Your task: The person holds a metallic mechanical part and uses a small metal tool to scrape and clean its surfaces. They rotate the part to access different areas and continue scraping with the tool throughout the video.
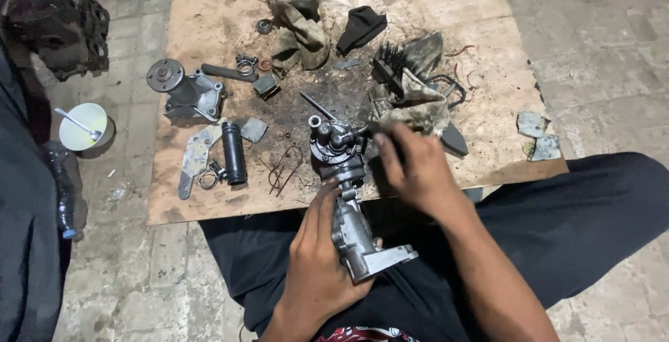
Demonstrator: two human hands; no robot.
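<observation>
Pump housing (346, 195), greasy metal that looks heavy, stiff and slippery, stands over the board's (209, 202) near edge, left hand's (317, 262) fingers wrapped round its lower body, right hand (411, 164) pinching something blurred at its top.

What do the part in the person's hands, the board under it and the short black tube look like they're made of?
Engine part: apparently cast metal, dull grey and greasy. Board: looks like plywood, tan, oil-stained. Black tube: probably rubber, matte and smooth.

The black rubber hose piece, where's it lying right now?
In the head view, the black rubber hose piece lies on the plywood board's left side, between the flat metal bracket and thin bent wires.
</observation>
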